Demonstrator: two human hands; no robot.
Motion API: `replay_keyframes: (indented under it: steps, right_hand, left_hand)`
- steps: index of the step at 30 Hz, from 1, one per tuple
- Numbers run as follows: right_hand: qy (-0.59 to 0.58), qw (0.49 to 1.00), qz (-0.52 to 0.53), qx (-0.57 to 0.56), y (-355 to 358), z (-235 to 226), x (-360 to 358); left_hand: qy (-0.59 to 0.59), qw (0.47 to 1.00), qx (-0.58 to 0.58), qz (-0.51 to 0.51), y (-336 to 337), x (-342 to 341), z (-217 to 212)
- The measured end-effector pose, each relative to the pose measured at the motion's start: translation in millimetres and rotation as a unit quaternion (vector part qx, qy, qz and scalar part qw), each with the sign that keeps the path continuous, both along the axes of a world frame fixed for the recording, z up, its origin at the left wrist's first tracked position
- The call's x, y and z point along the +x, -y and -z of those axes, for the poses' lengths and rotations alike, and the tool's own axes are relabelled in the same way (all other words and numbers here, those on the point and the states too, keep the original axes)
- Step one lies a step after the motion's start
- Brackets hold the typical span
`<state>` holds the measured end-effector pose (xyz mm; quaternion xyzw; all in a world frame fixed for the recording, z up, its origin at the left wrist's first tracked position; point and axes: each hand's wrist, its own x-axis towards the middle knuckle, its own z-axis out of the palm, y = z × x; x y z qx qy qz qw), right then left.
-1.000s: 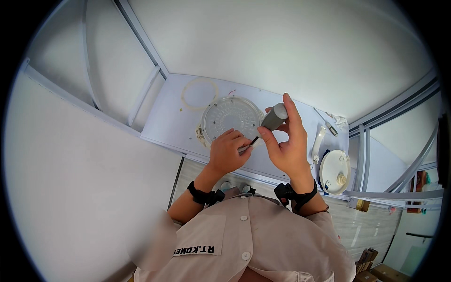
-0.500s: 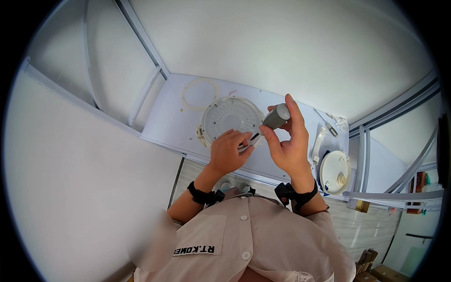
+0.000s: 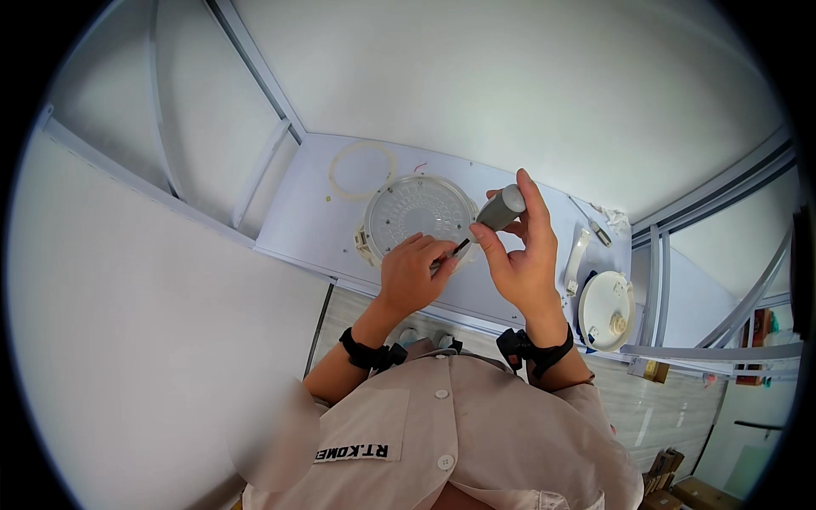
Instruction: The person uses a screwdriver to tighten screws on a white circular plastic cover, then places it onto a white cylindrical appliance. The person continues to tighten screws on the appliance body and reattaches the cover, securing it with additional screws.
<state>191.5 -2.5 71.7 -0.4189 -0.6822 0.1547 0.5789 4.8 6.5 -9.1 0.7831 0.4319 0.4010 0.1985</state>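
In my right hand is a screwdriver with a thick grey handle, gripped between thumb and fingers. Its dark shaft slants down and left toward my left hand. The fingers of that hand are closed around the shaft's lower end, at the near rim of a round housing; whatever else they pinch is hidden. A clear, patterned cover tops this housing, with several screws around its ring. An off-white bracket sticks out at its left side.
On the white table lie a pale ring gasket and a red wire piece behind the housing. To the right are another screwdriver, a curved white handle and a round white base. Metal frame posts stand beyond.
My left thumb has drawn in against the fingers, closer around the screwdriver's lower end. The screwdriver and my right hand have shifted only slightly; the housing stays put.
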Motion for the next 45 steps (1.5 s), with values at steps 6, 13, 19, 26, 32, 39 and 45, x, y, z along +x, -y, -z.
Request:
replay_keyframes:
  steps: [6, 13, 19, 26, 32, 39, 45]
  right_hand:
    - [-0.02, 1.0, -0.002, -0.002, 3, -2, 0]
    - [-0.035, 0.999, -0.003, 0.003, 4, -3, 5]
    - [-0.041, 0.999, -0.005, -0.001, 4, -4, 6]
    - [-0.05, 0.999, -0.011, 0.002, 4, -2, 5]
    - [-0.073, 0.997, -0.004, 0.025, 4, -2, 11]
    - [-0.165, 0.983, 0.071, 0.037, 6, 6, 33]
    - [-0.236, 0.967, 0.097, 0.021, 8, 25, 67]
  left_hand:
    - [-0.005, 1.0, 0.017, -0.008, -1, 1, 2]
    - [-0.007, 1.0, 0.006, -0.008, -1, 3, 2]
    - [-0.003, 1.0, 0.007, -0.011, -1, 3, 1]
    - [0.001, 1.0, -0.012, -0.022, -1, 5, 0]
    - [0.0, 0.999, -0.016, -0.03, -1, 6, 0]
    - [0.005, 0.999, -0.015, -0.028, 0, 5, -1]
    - [0.011, 0.999, -0.021, -0.026, 1, 6, -4]
